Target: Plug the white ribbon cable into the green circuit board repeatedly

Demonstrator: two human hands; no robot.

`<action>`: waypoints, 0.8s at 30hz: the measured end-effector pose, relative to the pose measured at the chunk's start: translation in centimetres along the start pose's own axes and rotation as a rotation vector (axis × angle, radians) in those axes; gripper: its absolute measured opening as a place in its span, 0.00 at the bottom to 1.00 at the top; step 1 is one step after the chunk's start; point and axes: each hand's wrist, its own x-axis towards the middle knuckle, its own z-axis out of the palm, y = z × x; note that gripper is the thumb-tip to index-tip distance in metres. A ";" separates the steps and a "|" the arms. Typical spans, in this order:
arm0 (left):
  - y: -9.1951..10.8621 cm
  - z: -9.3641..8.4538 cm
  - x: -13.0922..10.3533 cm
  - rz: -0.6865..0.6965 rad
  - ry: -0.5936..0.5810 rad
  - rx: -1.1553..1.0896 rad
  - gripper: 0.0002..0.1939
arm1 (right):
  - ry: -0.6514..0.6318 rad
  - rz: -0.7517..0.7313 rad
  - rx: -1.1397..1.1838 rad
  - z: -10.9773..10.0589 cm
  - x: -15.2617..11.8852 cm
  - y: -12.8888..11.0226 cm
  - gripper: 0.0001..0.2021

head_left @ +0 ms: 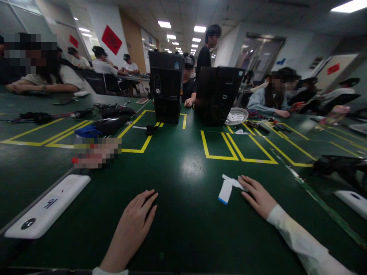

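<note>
My left hand (134,217) lies on the green table with its fingers loosely stretched and nothing in it. To the right, my right hand (259,195) has its fingertips and thumb at one end of a white flat ribbon cable (226,191). The cable is bent into an angle on the table, and its lower end has a blue tip. Part of its other end is hidden at my fingers. Left of my left hand lies a white power bank-like device (48,206) with a dark round spot and a handwritten mark.
Two black computer towers (168,88) (219,95) stand at the back. Yellow tape outlines (220,157) mark the table. A white basket (237,115), dark cables (57,114) and a black pouch (110,125) lie about. Several people sit around; one person (203,57) stands behind the towers.
</note>
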 end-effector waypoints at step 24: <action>-5.6 -2.0 -0.1 -0.183 0.093 0.108 0.22 | -0.326 -0.529 0.331 2.4 9.1 -24.3 0.31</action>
